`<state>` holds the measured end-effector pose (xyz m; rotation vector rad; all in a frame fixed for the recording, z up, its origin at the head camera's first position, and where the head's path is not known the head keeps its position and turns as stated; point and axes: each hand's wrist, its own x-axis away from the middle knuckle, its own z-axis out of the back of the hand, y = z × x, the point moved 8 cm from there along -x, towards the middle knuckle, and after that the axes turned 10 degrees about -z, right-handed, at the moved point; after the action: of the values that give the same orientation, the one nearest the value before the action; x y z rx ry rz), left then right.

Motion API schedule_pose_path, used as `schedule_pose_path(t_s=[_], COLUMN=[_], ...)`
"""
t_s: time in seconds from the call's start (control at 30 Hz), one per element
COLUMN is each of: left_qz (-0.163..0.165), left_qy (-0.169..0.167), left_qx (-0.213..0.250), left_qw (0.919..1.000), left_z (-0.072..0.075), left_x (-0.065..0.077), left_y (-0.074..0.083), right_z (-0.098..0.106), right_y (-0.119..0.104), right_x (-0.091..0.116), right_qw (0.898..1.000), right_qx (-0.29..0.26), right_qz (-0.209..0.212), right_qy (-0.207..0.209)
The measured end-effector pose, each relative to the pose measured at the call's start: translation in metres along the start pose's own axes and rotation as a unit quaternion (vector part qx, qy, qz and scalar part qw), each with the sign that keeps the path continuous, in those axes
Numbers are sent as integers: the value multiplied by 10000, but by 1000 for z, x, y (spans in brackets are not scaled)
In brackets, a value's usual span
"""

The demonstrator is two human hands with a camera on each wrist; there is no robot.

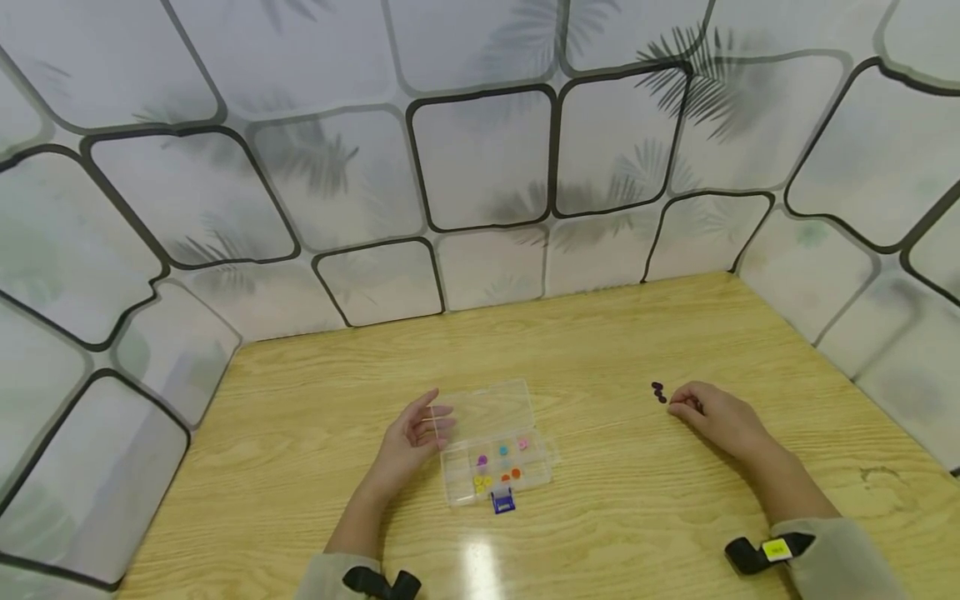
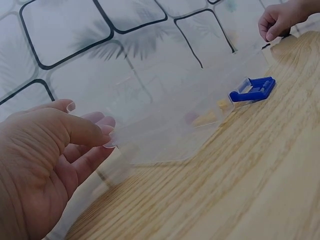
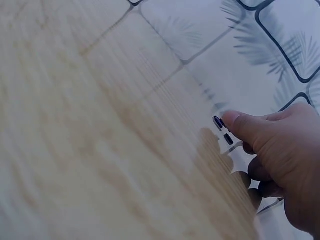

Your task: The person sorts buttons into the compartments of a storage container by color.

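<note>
A clear plastic compartment box (image 1: 459,486) lies with its transparent lid (image 1: 491,408) raised at the back. Inside sit small coloured button-like discs: purple, blue, pink, orange and yellow. At the box's left side, my left hand (image 1: 411,437) holds the lid's edge, thumb in front and fingers behind the clear plastic. Farther right, my right hand (image 1: 716,417) has its thumb and fingers drawn together beside several dark purple button-like discs (image 1: 657,392). In the right wrist view, dark discs (image 3: 228,139) show at the thumb tip; whether one is between thumb and forefinger is hidden.
A blue plastic latch-like piece (image 1: 503,501) is at the box's front edge. The wood-grain table (image 1: 600,517) is bounded at the back and sides by patterned panels (image 1: 491,271).
</note>
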<state>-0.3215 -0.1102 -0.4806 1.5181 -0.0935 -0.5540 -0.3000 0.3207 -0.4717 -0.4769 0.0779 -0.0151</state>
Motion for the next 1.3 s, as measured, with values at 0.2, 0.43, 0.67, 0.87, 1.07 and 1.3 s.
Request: schedule_pose_path(t_s=[0.2, 0.43, 0.67, 0.87, 1.07, 1.3], left_qz=[-6, 36, 78, 75, 84, 65], left_qy=[-2, -36, -17, -10, 14, -4], left_qx=[-11, 29, 16, 45, 27, 7], left_qw=[10000, 10000, 10000, 10000, 10000, 10000], left_z=[0, -1, 0, -1, 0, 0], left_x=[0, 1, 1, 0, -2, 0], left_y=[0, 1, 0, 0, 0, 0], right_z=[7, 13, 11, 6, 0, -16], right_y=[-10, -30, -56, -84, -115, -147], right_x=[2, 7, 13, 20, 26, 30], right_qw=[9993, 9941, 9877, 9789, 9639, 9422], right_qx=[-238, -283, -199, -169, -204, -296], right_qz=[99, 592, 1132, 1717, 2392, 3144], right_qy=[289, 868, 1062, 1091, 1150, 1117])
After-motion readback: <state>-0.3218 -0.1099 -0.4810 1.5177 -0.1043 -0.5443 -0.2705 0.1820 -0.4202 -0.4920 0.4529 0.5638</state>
